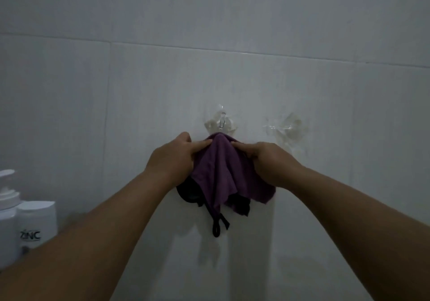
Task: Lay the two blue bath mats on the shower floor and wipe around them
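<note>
Gripping a purple cloth from both sides, the left hand and the right hand pinch its bunched top right under a clear wall hook. The cloth's peak sits at the hook's lower end, though whether it is caught on the prong is hard to tell in this dim light. A dark item with a strap hangs behind it, touching the cloth. A second clear hook sits bare just to the right, and two white bottles stand at lower left. No blue mats and no shower floor are in view, so that part of the job looks to lie elsewhere. The cloth is probably the wiping rag. To do this well, keep both grips high and close to the hook, move the fabric straight along the prong, and don't tug downward, since a stick-on hook may peel off the tile. Watch that strap for snagging.
</note>
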